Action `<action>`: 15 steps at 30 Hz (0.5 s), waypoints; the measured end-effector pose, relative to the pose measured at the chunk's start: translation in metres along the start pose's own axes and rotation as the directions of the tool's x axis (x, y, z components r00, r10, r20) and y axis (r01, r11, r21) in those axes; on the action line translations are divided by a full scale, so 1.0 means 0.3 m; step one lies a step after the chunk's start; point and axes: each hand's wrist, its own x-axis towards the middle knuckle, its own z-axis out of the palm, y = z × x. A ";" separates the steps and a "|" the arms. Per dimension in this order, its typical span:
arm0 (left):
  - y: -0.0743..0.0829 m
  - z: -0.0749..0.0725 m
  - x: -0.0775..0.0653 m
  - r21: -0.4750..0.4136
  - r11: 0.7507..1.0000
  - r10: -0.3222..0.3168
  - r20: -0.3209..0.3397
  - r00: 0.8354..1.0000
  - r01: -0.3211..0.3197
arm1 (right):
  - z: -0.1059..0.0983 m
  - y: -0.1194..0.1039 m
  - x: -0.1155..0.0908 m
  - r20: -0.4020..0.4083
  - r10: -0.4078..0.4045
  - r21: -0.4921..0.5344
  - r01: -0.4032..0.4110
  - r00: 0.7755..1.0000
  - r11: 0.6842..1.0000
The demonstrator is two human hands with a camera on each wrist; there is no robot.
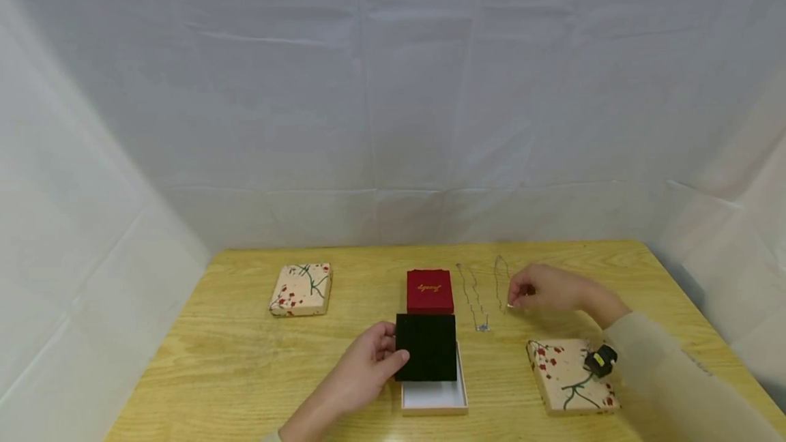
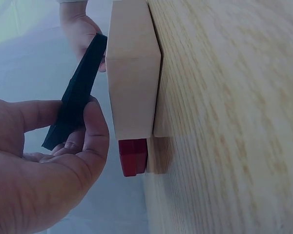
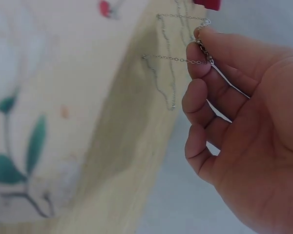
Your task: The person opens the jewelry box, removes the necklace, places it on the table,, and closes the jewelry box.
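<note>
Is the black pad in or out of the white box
Out. The left hand holds the black pad tilted above the white box, whose inside shows.

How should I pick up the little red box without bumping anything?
Grip the red box by its left and right edges, coming straight down from above. It lies flat with its lid up, so the sides are the handy part. The black pad held by the left hand crowds its near edge, and a necklace lies on its right, so probably stay narrow.

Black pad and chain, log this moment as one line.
left hand: holds black pad over open box | right hand: pinches chain | red box: behind
</note>
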 end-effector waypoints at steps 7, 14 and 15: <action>-0.001 0.001 0.001 0.001 1.000 -0.001 -0.002 1.000 0.001 | 0.039 0.001 0.002 0.028 0.032 -0.027 -0.031 0.999 0.999; -0.002 0.001 0.002 0.006 1.000 -0.015 -0.006 1.000 0.015 | 0.057 -0.003 0.007 0.057 0.035 -0.020 -0.034 0.998 0.999; -0.002 0.001 0.002 0.004 1.000 -0.017 -0.006 1.000 0.017 | 0.058 -0.003 0.007 0.062 0.029 -0.017 -0.028 0.998 0.999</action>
